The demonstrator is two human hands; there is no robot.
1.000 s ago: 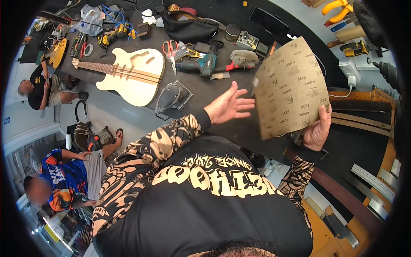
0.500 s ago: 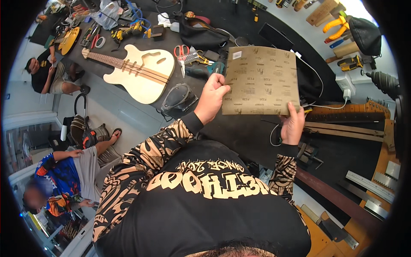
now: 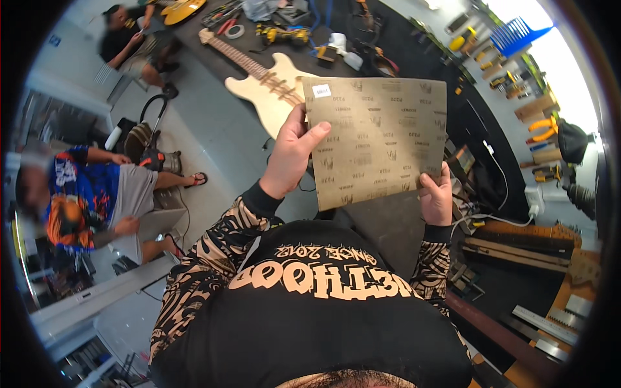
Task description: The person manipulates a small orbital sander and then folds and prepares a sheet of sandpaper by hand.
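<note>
A sheet of sandpaper (image 3: 378, 139), brown printed backing toward me with a small white label at its upper left corner, is held up over the bench. My left hand (image 3: 292, 152) grips its left edge, thumb on the printed side. At the lower right corner my right hand (image 3: 437, 194) pinches the sheet between thumb and fingers. Behind the sheet's left side lies an unfinished electric guitar (image 3: 252, 90) with a pale wood body; the sheet hides part of that body.
A yellow cordless drill (image 3: 283, 33) and a tape roll (image 3: 237, 31) lie on the dark bench. Hand tools, including orange-handled pliers (image 3: 543, 129), hang along the right wall. One person (image 3: 90, 194) sits at left; another (image 3: 132, 48) sits farther back beside the bench.
The sandpaper has come closer and tilted, its left side lower, with both hands still on it. My view has turned, and the sheet now covers part of the guitar body.
</note>
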